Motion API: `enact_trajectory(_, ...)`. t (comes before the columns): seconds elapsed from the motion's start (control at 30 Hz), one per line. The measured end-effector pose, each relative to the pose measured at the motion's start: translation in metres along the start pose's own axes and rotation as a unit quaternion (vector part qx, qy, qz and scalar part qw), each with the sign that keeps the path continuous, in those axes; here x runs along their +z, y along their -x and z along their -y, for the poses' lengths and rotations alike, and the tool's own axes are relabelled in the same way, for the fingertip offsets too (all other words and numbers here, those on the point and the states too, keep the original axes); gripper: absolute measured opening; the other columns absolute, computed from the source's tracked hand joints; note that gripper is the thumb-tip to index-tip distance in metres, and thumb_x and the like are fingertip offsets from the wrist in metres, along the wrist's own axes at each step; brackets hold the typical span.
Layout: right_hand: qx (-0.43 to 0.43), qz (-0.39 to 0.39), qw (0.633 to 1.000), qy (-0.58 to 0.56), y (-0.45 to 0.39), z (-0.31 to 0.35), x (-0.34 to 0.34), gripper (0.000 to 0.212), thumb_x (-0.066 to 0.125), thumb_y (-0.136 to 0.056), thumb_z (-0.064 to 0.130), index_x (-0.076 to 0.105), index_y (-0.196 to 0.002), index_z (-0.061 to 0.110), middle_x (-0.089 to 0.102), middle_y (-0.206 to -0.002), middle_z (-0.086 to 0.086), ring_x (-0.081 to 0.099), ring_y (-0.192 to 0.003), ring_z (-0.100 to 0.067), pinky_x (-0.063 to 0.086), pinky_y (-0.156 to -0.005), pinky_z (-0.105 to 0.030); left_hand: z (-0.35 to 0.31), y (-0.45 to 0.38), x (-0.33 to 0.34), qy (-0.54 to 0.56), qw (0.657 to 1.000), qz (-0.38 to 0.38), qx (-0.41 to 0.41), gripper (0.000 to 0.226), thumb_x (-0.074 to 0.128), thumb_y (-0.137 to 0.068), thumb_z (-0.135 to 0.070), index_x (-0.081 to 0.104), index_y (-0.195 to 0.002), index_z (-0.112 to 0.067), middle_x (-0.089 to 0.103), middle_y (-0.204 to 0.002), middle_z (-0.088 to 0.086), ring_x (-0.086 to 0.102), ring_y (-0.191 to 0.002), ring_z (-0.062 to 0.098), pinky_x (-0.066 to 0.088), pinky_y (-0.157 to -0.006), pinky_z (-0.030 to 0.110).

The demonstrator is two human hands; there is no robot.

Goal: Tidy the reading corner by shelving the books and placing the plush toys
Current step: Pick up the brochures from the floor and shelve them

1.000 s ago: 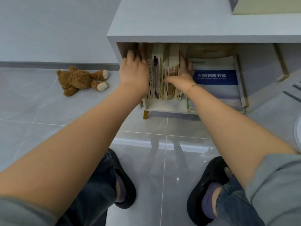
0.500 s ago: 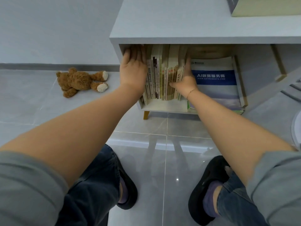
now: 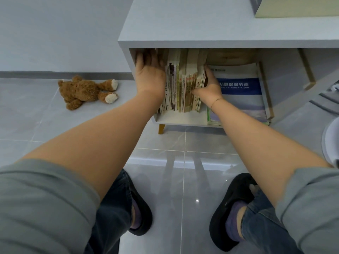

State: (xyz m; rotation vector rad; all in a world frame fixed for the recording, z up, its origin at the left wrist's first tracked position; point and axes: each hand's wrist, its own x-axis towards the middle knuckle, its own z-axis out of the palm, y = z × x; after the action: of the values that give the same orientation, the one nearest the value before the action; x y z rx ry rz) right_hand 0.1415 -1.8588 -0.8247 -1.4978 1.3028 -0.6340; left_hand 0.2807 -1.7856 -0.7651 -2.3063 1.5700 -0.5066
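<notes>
**Upright books held between two hands in the shelf compartment**

A row of upright books (image 3: 183, 88) is seen in the left part of the grey shelf unit (image 3: 183, 24), inside its lower compartment. The left hand (image 3: 149, 74) is laid flat against the left end of the row, fingers straight and reaching into the far shadow. The right hand (image 3: 209, 87) is pressed against the right end, its thumb lying across the spines; its fingers are partly hidden, so whether they curl cannot be told. A flat stack with a blue-banded cover (image 3: 238, 88) lies just right of the row. A brown teddy bear (image 3: 86, 91) lies on the tiled floor (image 3: 27, 116), well left of the shelf.
</notes>
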Motion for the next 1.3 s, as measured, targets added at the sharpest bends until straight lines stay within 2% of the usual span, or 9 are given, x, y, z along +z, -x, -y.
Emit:
enact_trajectory(0.2, -0.027, -0.009, 0.999, 0.015, 0.000, -0.004, -0.002, 0.097, 0.069, -0.079, -0.003, 0.014, -0.152, 0.031, 0.027, -0.155, 0.000, 0.032, -0.140, -0.021, 0.037, -0.102, -0.025, -0.004, -0.021, -0.002, 0.074, 0.997, -0.009, -0.011, 0.075, 0.054, -0.081, 0.007, 0.022, -0.147, -0.007, 0.039, -0.141, 0.017, 0.040, -0.131, 0.033, 0.008, -0.117, 0.042)
enact_trajectory(0.4, -0.094, 0.017, 0.970, 0.223, -0.003, 0.013, -0.002, 0.101, 0.077, -0.078, 0.023, 0.008, -0.150, 0.042, -0.003, -0.161, -0.004, 0.023, -0.143, -0.027, 0.039, -0.104, -0.036, 0.003, -0.013, 0.003, 0.092, 0.995, -0.029, 0.030, 0.070, 0.046, -0.089, -0.001, 0.014, -0.151, -0.009, 0.027, -0.150, 0.018, 0.024, -0.140, 0.034, 0.009, -0.118, 0.040)
enact_trajectory(0.63, -0.138, 0.050, 0.957, 0.252, -0.011, 0.013, -0.001, 0.089, 0.072, -0.082, 0.024, 0.016, -0.150, 0.039, 0.007, -0.161, 0.001, 0.025, -0.143, -0.026, 0.034, -0.109, -0.041, 0.007, -0.024, -0.002, 0.101, 0.993, 0.007, 0.060, 0.075, 0.057, -0.089, -0.015, 0.015, -0.151, -0.010, 0.032, -0.151, 0.014, 0.023, -0.142, 0.032, 0.010, -0.116, 0.047)
enact_trajectory(0.73, -0.089, 0.021, 0.969, 0.231, -0.015, 0.011, -0.003, 0.103, 0.079, -0.076, 0.027, 0.008, -0.152, 0.031, 0.010, -0.160, -0.004, 0.029, -0.141, -0.027, 0.037, -0.107, -0.038, 0.009, -0.035, -0.002, 0.099, 0.987, 0.037, 0.124, 0.095, 0.070, -0.082, -0.030, 0.007, -0.153, -0.018, 0.029, -0.153, 0.010, 0.027, -0.140, 0.033, 0.018, -0.114, 0.048)
enact_trajectory(0.9, -0.006, 0.028, 0.991, 0.129, -0.016, 0.002, 0.006, 0.115, 0.083, -0.070, 0.031, 0.002, -0.152, 0.024, 0.030, -0.153, -0.005, 0.032, -0.139, -0.026, 0.034, -0.110, -0.037, 0.003, -0.033, 0.008, 0.142, 0.981, 0.041, 0.129, 0.117, 0.075, -0.070, -0.056, 0.003, -0.154, -0.018, 0.023, -0.156, 0.012, 0.021, -0.144, 0.031, 0.011, -0.116, 0.050)
enact_trajectory(1.03, -0.017, 0.009, 0.990, 0.140, -0.017, 0.003, 0.008, 0.109, 0.084, -0.067, 0.038, 0.015, -0.150, 0.031, 0.039, -0.149, -0.001, 0.038, -0.136, -0.026, 0.037, -0.108, -0.038, 0.004, -0.032, 0.010, 0.183, 0.977, 0.021, 0.108, 0.086, 0.062, -0.089, -0.041, 0.010, -0.154, -0.021, 0.027, -0.155, 0.012, 0.026, -0.142, 0.032, 0.015, -0.115, 0.046)
enact_trajectory(1.1, -0.026, -0.002, 0.989, 0.149, -0.018, 0.001, 0.004, 0.105, 0.084, -0.066, 0.041, 0.020, -0.149, 0.034, 0.042, -0.147, 0.000, 0.040, -0.134, -0.025, 0.038, -0.107, -0.037, 0.005, -0.038, 0.011, 0.195, 0.975, 0.036, 0.099, 0.071, 0.056, -0.095, -0.030, 0.017, -0.153, -0.022, 0.038, -0.149, 0.013, 0.036, -0.136, 0.034, 0.028, -0.110, 0.045)
enact_trajectory(1.2, -0.044, -0.005, 0.987, 0.155, -0.019, -0.001, 0.000, 0.092, 0.081, -0.070, 0.039, 0.030, -0.147, 0.033, 0.042, -0.147, -0.001, 0.039, -0.135, -0.024, 0.036, -0.108, -0.036, 0.007, -0.045, 0.009, 0.202, 0.973, 0.072, 0.084, 0.053, 0.057, -0.095, -0.031, 0.043, -0.142, -0.013, 0.054, -0.134, 0.017, 0.051, -0.121, 0.036, 0.042, -0.095, 0.042)
enact_trajectory(1.3, -0.057, -0.002, 0.986, 0.156, -0.020, -0.003, -0.008, 0.081, 0.078, -0.075, 0.034, 0.036, -0.144, 0.033, 0.043, -0.147, -0.001, 0.038, -0.136, -0.023, 0.034, -0.109, -0.034, 0.008, -0.048, 0.008, 0.187, 0.975, 0.060, 0.106, 0.050, 0.055, -0.096, -0.031, 0.044, -0.140, -0.010, 0.059, -0.126, 0.019, 0.054, -0.115, 0.037, 0.044, -0.087, 0.040)
